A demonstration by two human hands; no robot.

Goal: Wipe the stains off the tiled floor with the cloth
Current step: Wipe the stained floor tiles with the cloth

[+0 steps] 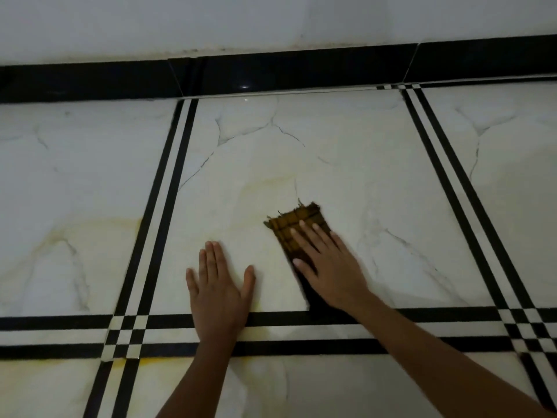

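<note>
Yellowish stains [90,233] smear the left tile of the tiled floor [376,164]. The left hand [218,285] lies flat, palm down, fingers straight and spread, holding nothing, its wrist over the black border stripes [60,321]. Just to its right, the right hand [327,263] presses straight fingers onto the brown checked cloth [297,224], which lies folded on the centre tile, arm stretched forward.

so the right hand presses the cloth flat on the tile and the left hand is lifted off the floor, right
Not quite. The head view shows the left hand lying flat on the tile, fingers straight, beside the cloth, not lifted. The right hand does press the cloth flat on the tile.
</note>
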